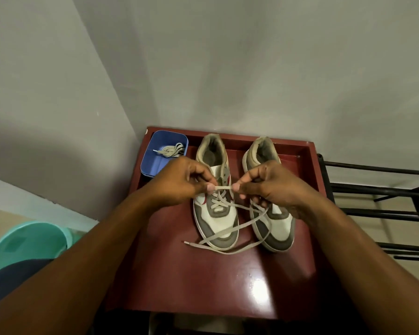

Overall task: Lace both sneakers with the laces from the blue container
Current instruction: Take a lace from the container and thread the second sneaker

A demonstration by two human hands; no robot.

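Grey-beige and flat, the lace is stretched in a short taut span between both hands, just above the eyelets of the left sneaker. The left hand pinches one side of that span with thumb and forefinger pressed together, and its other fingers are curled in. The right hand pinches the other side the same way. Below the span, a few crossings are already threaded through the lower eyelets. The loose tails run over the toe and onto the dark red worktop, one of them crossing the right sneaker, which shows no lacing of its own. A second lace lies bundled in the blue container at the far left corner, just beside the left sneaker's heel.

The lace looks light, soft and limp, so it will likely sag and twist unless held close to its stiff tip, which is the best place to grip for threading. The sneaker probably needs steadying as the lace is pulled through.
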